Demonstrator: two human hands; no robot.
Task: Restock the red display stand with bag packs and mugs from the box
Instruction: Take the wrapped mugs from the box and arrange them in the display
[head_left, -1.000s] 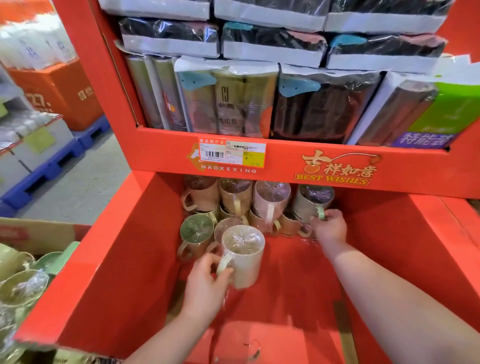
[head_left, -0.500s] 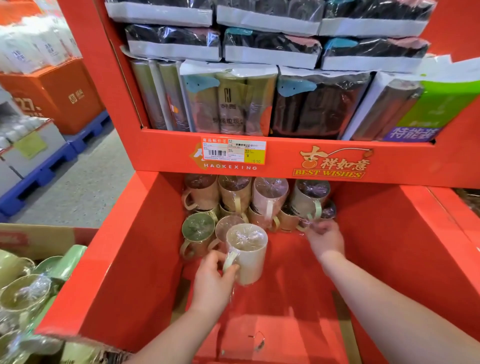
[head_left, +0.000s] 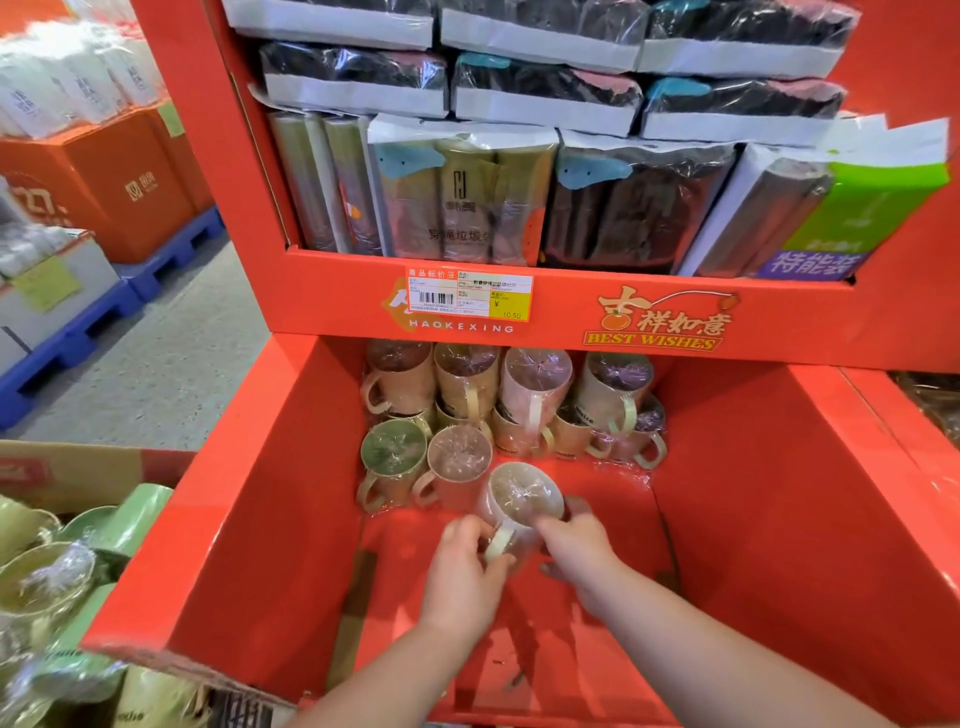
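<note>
Mugs (head_left: 52, 577) in clear film, green and cream, lie piled in the cardboard box (head_left: 78, 470) at lower left, just beside the stand's left wall. Upper left, further back: orange cartons (head_left: 119, 176) on blue pallets (head_left: 171, 254), grey floor (head_left: 171, 364).

Red display stand (head_left: 218, 519): open lower bin with a shelf above it. In the bin's back left part are stacked mugs (head_left: 467, 384), two tiers against the back wall, handles toward the camera. In front of them stand a green mug (head_left: 393, 449) and a pinkish mug (head_left: 460, 457), touching side by side.

Cream mug (head_left: 524, 499) is just right of the pinkish mug and a bit nearer the camera, with film over its mouth and its mouth facing up. It is low in the bin; cannot tell if it touches the bin floor.

Left hand (head_left: 462, 569): fingers curled round the cream mug's handle at its lower left. Right hand (head_left: 576, 548): fingers clamped round the mug's right side. Both forearms enter from the bottom edge.

On the shelf above, bag packs (head_left: 462, 197) stand upright in a row, with flat packs (head_left: 545, 98) stacked on top. A price tag (head_left: 470, 299) is on the shelf lip left of centre, and a gold logo (head_left: 660, 322) is right of it. Far right on the shelf, a green pack (head_left: 872, 218) leans left.
</note>
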